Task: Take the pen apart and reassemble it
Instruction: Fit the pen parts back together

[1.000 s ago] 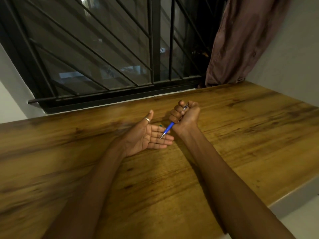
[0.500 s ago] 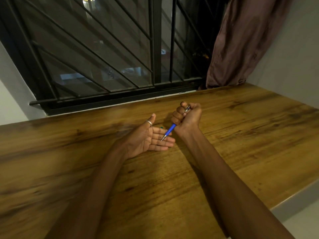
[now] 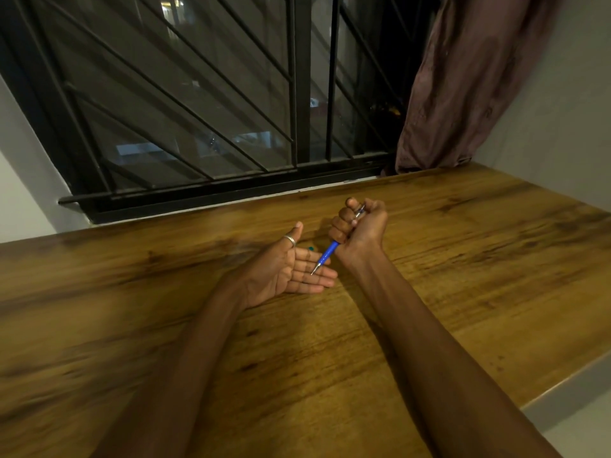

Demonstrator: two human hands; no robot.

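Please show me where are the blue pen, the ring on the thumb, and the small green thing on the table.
blue pen (image 3: 329, 252), head view, on its blue barrel below the fist.
ring (image 3: 290, 240), head view, on the silver band around the left thumb.
small green thing (image 3: 310, 248), head view, on its visible top beyond the open left fingers.

The right hand (image 3: 362, 226) is a fist around the pen (image 3: 327, 254), hiding most of its barrel; only the blue lower part, the metal tip and a bit of the top show. A small teal thing (image 3: 310, 248) behind the left hand (image 3: 287, 271) is too small to identify. Both arms are cut off by the bottom edge.
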